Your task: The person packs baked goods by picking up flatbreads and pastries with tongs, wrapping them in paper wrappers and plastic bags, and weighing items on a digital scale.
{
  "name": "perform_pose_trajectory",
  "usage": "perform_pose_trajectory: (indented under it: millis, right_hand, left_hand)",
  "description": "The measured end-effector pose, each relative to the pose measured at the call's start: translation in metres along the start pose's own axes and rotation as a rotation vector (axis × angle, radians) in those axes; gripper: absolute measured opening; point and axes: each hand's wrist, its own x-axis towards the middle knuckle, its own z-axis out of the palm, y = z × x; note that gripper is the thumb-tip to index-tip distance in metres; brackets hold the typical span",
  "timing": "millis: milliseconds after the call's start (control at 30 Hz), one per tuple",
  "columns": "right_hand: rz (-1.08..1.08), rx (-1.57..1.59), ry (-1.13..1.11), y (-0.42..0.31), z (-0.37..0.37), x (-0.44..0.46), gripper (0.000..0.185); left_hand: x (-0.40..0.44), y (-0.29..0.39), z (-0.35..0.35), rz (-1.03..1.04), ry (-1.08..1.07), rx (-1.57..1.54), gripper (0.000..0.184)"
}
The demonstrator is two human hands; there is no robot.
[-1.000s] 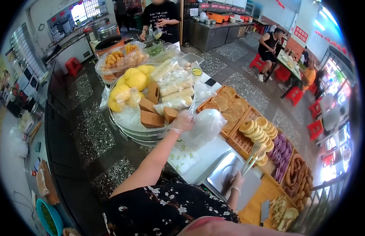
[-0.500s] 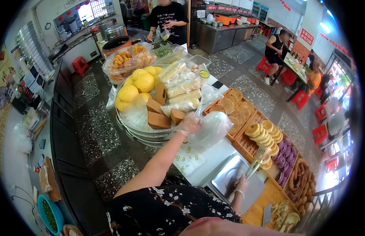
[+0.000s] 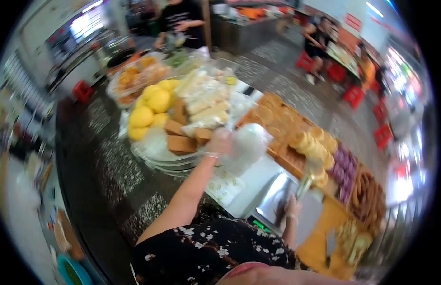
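Observation:
My left hand [image 3: 220, 143], in a clear plastic glove, is closed on the edge of a clear plastic bag [image 3: 251, 145]. Close beside it, brown cake blocks [image 3: 181, 144] lie on a round steamer tray [image 3: 151, 151] with yellow buns [image 3: 159, 101] and wrapped pale rolls [image 3: 208, 107]. My right hand [image 3: 292, 209], also gloved, grips metal tongs [image 3: 306, 183] above a scale [image 3: 276, 194]. The tongs' tips are at the lower end of a row of round pale cakes [image 3: 309, 146]; blur hides whether they touch.
Wooden trays hold flat brown cakes [image 3: 270, 111], purple twisted rolls [image 3: 344, 171] and brown dough rings [image 3: 365, 197]. A knife [image 3: 330, 244] lies on the wooden board [image 3: 311, 247]. Across the counter stands a person in black [image 3: 182, 23]; others sit by red stools [image 3: 356, 96].
The view has tilted and blurred, shifting the trays and counter leftward. The scale's green display now shows. Both hands keep nearly the same places relative to the bag and cakes.

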Motion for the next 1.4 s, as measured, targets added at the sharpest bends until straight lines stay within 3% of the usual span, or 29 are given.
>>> perform_pose_trajectory:
  millis: [67,100,133,200,267,333,367,400,433,500,600,667,767,833,900,967,1000,1033,1100,1167,1200,1233,1267,1333,1400]
  right_hand:
    - [0.344,-0.063,-0.068,-0.043,-0.01,-0.003,0.049]
    - [0.337,0.039,-0.106,-0.03,-0.007,0.008,0.045]
    - [0.305,0.179,-0.11,-0.082,-0.013,0.004,0.046]
    - [0.133,0.339,-0.124,-0.111,-0.013,0.035,0.055]
    - [0.135,0.413,-0.13,-0.196,-0.025,0.044,0.056]
    - [0.015,0.276,-0.087,-0.241,-0.028,0.068,0.062]
    - [-0.02,0.261,-0.034,-0.272,-0.03,0.071,0.064]
    - [-0.219,0.137,-0.005,-0.282,-0.03,0.09,0.065]
    - [-0.412,0.009,0.023,-0.291,-0.029,0.108,0.067]
    - [-0.239,-0.011,-0.04,-0.335,-0.03,0.125,0.066]
    - [-0.176,-0.17,-0.115,-0.385,-0.017,0.152,0.073]
    - [-0.328,-0.324,0.021,-0.397,0.003,0.175,0.078]
    - [-0.207,-0.187,0.058,-0.426,0.016,0.176,0.083]
    - [-0.22,-0.18,0.111,-0.438,0.023,0.177,0.082]
    - [-0.21,-0.18,0.145,-0.439,0.027,0.168,0.082]
    - [-0.121,-0.051,0.039,-0.44,0.026,0.159,0.072]
    - [-0.119,-0.055,0.031,-0.421,0.034,0.168,0.072]
    - [-0.259,-0.273,-0.02,-0.388,0.044,0.187,0.068]
    - [-0.619,-0.663,-0.151,-0.35,0.045,0.181,0.058]
    - [-0.687,-0.704,-0.317,-0.338,0.037,0.111,0.045]
    - [-0.537,-0.586,-0.423,-0.349,0.033,0.067,0.04]
    - [-0.576,-0.59,-0.475,-0.329,0.044,0.061,0.041]
    - [-0.617,-0.593,-0.541,-0.3,0.055,0.068,0.043]
    - [-0.762,-0.417,-0.258,-0.243,0.088,0.088,0.054]
    - [-0.4,-0.339,-0.249,-0.278,0.077,0.076,0.051]
  left_hand:
    - [0.0,-0.013,0.007,-0.195,0.068,-0.276,0.017]
    - [0.003,-0.003,-0.003,-0.166,0.139,-0.295,0.019]
    - [0.008,0.014,-0.026,-0.139,0.227,-0.303,0.02]
    - [0.011,0.031,-0.061,-0.072,0.274,-0.308,0.025]
    - [0.008,0.052,-0.119,0.113,0.446,0.245,0.036]
    - [0.001,0.031,-0.148,-0.127,0.621,0.428,0.051]
    - [-0.007,0.019,-0.159,-0.314,0.611,0.596,0.056]
    - [-0.014,0.007,-0.168,-0.503,0.595,0.76,0.063]
    - [-0.021,-0.005,-0.175,-0.497,0.595,0.751,0.063]
    - [-0.033,-0.022,-0.187,-0.78,0.285,0.896,0.07]
    - [-0.037,-0.027,-0.199,-0.904,0.121,0.764,0.072]
    - [-0.051,-0.051,-0.194,-0.892,0.132,0.734,0.071]
    - [-0.078,-0.093,-0.184,-0.778,0.203,0.788,0.072]
    - [-0.081,-0.106,-0.18,-0.788,0.318,0.996,0.072]
    - [-0.083,-0.108,-0.183,-0.766,0.366,1.029,0.072]
    - [-0.081,-0.107,-0.189,-0.751,0.411,1.065,0.071]
    - [-0.075,-0.103,-0.193,-0.863,0.358,0.961,0.07]
    - [-0.071,-0.101,-0.195,-0.971,0.308,0.853,0.069]
    - [-0.075,-0.126,-0.194,-0.951,0.226,0.8,0.067]
    - [-0.075,-0.123,-0.201,-0.861,0.144,0.755,0.062]
    - [-0.078,-0.128,-0.199,-0.76,0.209,0.794,0.053]
    - [-0.082,-0.133,-0.197,-0.659,0.269,0.838,0.043]
    - [-0.076,-0.128,-0.199,-0.802,0.192,0.837,0.037]
    - [-0.081,-0.137,-0.198,-0.846,0.186,0.806,0.033]
    - [-0.086,-0.15,-0.192,-0.829,0.24,0.796,0.032]
